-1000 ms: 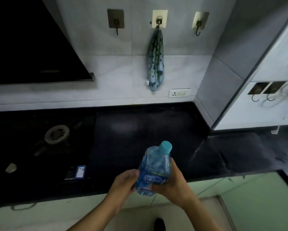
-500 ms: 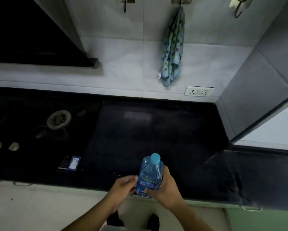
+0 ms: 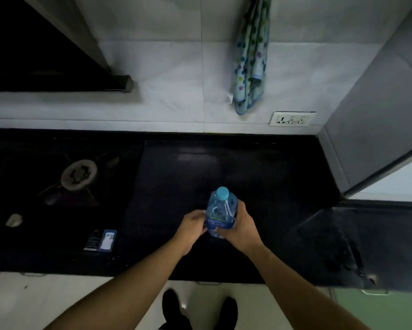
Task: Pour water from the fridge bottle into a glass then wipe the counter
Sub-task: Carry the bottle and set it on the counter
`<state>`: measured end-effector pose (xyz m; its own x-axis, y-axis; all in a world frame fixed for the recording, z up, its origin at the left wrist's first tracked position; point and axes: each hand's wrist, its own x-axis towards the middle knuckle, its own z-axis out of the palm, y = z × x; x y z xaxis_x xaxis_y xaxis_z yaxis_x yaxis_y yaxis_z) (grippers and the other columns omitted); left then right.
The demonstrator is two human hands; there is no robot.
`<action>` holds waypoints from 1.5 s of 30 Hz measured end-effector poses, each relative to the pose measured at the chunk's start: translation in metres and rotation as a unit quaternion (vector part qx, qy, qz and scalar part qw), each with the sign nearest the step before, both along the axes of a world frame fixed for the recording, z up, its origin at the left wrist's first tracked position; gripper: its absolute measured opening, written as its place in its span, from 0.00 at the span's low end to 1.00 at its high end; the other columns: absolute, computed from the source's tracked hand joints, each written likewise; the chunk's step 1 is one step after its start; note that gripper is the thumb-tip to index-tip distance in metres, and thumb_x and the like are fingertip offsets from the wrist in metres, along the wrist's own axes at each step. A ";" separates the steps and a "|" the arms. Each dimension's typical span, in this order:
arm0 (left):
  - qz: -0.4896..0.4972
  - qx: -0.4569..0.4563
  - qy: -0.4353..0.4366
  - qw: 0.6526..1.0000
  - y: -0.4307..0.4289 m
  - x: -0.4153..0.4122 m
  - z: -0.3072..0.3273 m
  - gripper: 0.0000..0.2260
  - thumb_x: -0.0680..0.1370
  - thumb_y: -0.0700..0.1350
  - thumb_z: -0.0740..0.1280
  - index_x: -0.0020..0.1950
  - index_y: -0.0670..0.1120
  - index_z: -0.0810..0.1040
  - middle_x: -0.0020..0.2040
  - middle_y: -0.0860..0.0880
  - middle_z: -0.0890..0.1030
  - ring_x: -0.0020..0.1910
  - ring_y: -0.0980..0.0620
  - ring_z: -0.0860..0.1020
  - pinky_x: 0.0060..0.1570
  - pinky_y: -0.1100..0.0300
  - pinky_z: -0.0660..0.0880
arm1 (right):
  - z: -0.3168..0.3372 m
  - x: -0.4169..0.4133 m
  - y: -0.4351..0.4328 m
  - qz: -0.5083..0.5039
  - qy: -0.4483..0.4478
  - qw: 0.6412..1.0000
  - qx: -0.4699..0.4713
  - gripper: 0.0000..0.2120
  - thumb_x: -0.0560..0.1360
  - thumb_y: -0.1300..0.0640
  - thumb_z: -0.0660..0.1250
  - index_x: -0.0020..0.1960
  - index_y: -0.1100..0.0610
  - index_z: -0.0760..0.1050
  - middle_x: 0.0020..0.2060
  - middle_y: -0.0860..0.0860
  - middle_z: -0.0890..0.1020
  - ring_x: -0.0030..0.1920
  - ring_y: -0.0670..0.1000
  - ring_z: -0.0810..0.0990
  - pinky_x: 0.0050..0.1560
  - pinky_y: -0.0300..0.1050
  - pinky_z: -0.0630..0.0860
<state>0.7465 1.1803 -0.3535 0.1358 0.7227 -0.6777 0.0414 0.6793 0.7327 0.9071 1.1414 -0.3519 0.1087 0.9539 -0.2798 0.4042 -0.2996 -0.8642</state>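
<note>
A clear blue water bottle [image 3: 220, 209] with a light-blue cap and blue label stands upright over the black counter [image 3: 259, 177], near its front. My right hand [image 3: 239, 226] wraps around the bottle's right side and lower body. My left hand [image 3: 193, 226] touches the bottle's left side with its fingertips. The cap is on. A dotted blue-green cloth [image 3: 250, 58] hangs from the wall behind the counter. No glass is in view.
A gas hob with a burner [image 3: 79, 173] and two knobs [image 3: 14, 220] fills the counter's left part. A small blue-white packet [image 3: 106, 240] lies by the hob. A wall socket [image 3: 292, 118] sits right of the cloth. A grey wall block [image 3: 371, 110] juts out at right.
The bottle has gone forward and down with both hands, from in front of the counter's edge to over the counter. The view has tilted down, so the wall hooks left the frame.
</note>
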 end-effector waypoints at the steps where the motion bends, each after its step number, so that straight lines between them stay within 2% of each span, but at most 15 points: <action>1: -0.001 0.004 0.010 1.000 0.007 0.002 -0.002 0.09 0.83 0.40 0.60 0.50 0.45 0.80 0.56 0.43 0.84 0.57 0.50 0.81 0.57 0.59 0.76 | -0.002 0.000 0.006 -0.004 -0.006 1.000 -0.003 0.45 0.61 0.56 0.83 0.71 0.49 0.63 0.59 0.44 0.78 0.58 0.43 0.79 0.49 0.25 0.72; 6: -0.008 0.029 0.036 0.999 0.028 0.010 -0.011 0.10 0.84 0.42 0.59 0.49 0.47 0.79 0.55 0.45 0.83 0.53 0.54 0.80 0.52 0.61 0.75 | -0.005 0.003 0.028 -0.007 -0.023 1.000 -0.016 0.45 0.63 0.57 0.83 0.72 0.50 0.61 0.60 0.44 0.78 0.59 0.44 0.78 0.47 0.24 0.69; 9: -0.012 0.022 0.040 0.999 0.030 0.011 -0.011 0.09 0.84 0.45 0.59 0.52 0.50 0.78 0.54 0.49 0.82 0.53 0.57 0.79 0.55 0.59 0.73 | -0.003 0.005 0.033 -0.003 -0.025 0.999 -0.034 0.44 0.64 0.56 0.82 0.71 0.49 0.60 0.60 0.44 0.77 0.60 0.45 0.78 0.51 0.31 0.71; 14: -0.010 0.018 0.047 0.999 0.030 0.013 -0.001 0.08 0.83 0.44 0.60 0.52 0.48 0.79 0.54 0.48 0.82 0.52 0.56 0.79 0.57 0.56 0.73 | 0.002 0.002 0.034 0.005 -0.046 0.998 -0.052 0.46 0.64 0.53 0.82 0.73 0.50 0.57 0.65 0.48 0.75 0.64 0.48 0.76 0.56 0.37 0.71; 17: -0.026 0.037 0.100 0.994 0.030 0.013 0.008 0.07 0.80 0.44 0.62 0.50 0.48 0.80 0.54 0.46 0.84 0.54 0.50 0.81 0.60 0.50 0.76 | 0.009 0.003 0.035 0.002 -0.080 0.994 -0.075 0.46 0.63 0.51 0.82 0.72 0.51 0.59 0.65 0.50 0.74 0.64 0.51 0.76 0.60 0.44 0.75; 19: -0.052 0.078 0.152 0.984 0.028 0.014 0.018 0.08 0.80 0.44 0.61 0.49 0.47 0.80 0.52 0.47 0.84 0.53 0.48 0.81 0.57 0.51 0.77 | 0.016 0.005 0.035 0.019 -0.126 0.987 -0.100 0.43 0.64 0.50 0.80 0.72 0.53 0.60 0.66 0.54 0.73 0.65 0.55 0.75 0.65 0.51 0.75; 21: -0.092 0.134 0.234 0.959 0.023 0.012 0.028 0.09 0.81 0.45 0.59 0.50 0.46 0.79 0.49 0.48 0.82 0.50 0.49 0.79 0.49 0.55 0.74 | 0.023 0.008 0.033 0.055 -0.211 0.968 -0.123 0.35 0.70 0.51 0.76 0.70 0.56 0.63 0.65 0.57 0.72 0.64 0.59 0.75 0.65 0.53 0.75; 23: -0.150 0.168 0.296 0.928 0.014 0.004 0.029 0.07 0.82 0.46 0.61 0.53 0.46 0.77 0.50 0.48 0.80 0.49 0.49 0.79 0.47 0.58 0.72 | 0.029 0.012 0.027 0.095 -0.299 0.941 -0.131 0.27 0.73 0.52 0.71 0.68 0.56 0.66 0.64 0.58 0.73 0.64 0.60 0.74 0.64 0.54 0.75; 26: -0.261 0.192 0.391 0.862 -0.004 -0.011 0.021 0.10 0.79 0.51 0.66 0.57 0.48 0.76 0.55 0.48 0.80 0.53 0.49 0.79 0.54 0.53 0.77 | 0.028 0.019 0.011 0.150 -0.366 0.907 -0.144 0.26 0.75 0.50 0.69 0.69 0.56 0.67 0.66 0.58 0.73 0.66 0.60 0.73 0.63 0.54 0.74; 30: -0.369 0.191 0.474 0.777 -0.036 -0.024 0.009 0.17 0.79 0.55 0.64 0.65 0.50 0.73 0.62 0.48 0.76 0.62 0.47 0.75 0.60 0.52 0.74 | 0.016 0.026 -0.021 0.175 -0.406 0.883 -0.157 0.26 0.76 0.49 0.68 0.70 0.56 0.67 0.66 0.58 0.73 0.67 0.60 0.72 0.64 0.54 0.71; 36: -0.470 0.214 0.515 0.684 -0.057 -0.020 0.004 0.23 0.80 0.56 0.62 0.72 0.50 0.67 0.68 0.48 0.72 0.68 0.46 0.70 0.65 0.51 0.69 | 0.011 0.034 -0.059 0.154 -0.434 0.866 -0.195 0.27 0.76 0.49 0.68 0.71 0.56 0.66 0.67 0.58 0.73 0.67 0.60 0.72 0.66 0.55 0.70; 45: -0.596 0.304 0.482 0.566 -0.043 -0.002 0.038 0.24 0.79 0.57 0.64 0.72 0.49 0.67 0.69 0.45 0.71 0.67 0.44 0.69 0.65 0.48 0.69 | 0.046 0.013 -0.101 0.026 -0.418 0.874 -0.246 0.19 0.76 0.53 0.65 0.65 0.56 0.71 0.61 0.56 0.78 0.62 0.60 0.77 0.61 0.54 0.73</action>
<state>0.7449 1.1373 -0.3150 0.5510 0.6462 -0.5280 0.7846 -0.6166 0.0641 0.9201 1.0399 -0.3062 0.4319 0.7500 -0.5009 0.8566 -0.5149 -0.0324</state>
